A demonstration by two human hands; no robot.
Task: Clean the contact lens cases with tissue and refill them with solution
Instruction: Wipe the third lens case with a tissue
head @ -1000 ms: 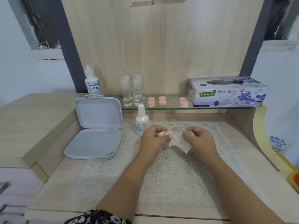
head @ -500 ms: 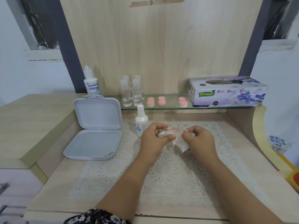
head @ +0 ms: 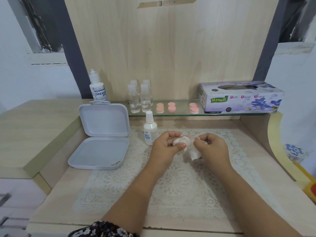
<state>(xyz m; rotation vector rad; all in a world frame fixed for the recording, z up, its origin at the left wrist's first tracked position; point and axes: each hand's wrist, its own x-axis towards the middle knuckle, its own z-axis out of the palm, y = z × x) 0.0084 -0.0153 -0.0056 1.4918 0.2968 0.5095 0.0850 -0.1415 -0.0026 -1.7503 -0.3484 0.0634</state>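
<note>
Above the lace mat, my left hand pinches a small object wrapped in white tissue; a hint of pink shows at its top, the rest is hidden. My right hand grips the other side of the same tissue, whose loose end hangs below. A small white solution bottle stands upright just left of my left hand. Several pink lens case caps lie on the glass shelf. The tissue box rests at the shelf's right end.
An open grey plastic box lies at the left of the desk, lid upright. Several small clear bottles and a larger "Dream Eye" bottle stand at the back. A raised wooden ledge borders the left.
Both hands have stayed in place, working the tissue around the small object. The hanging tissue end has bunched closer to my right hand.
</note>
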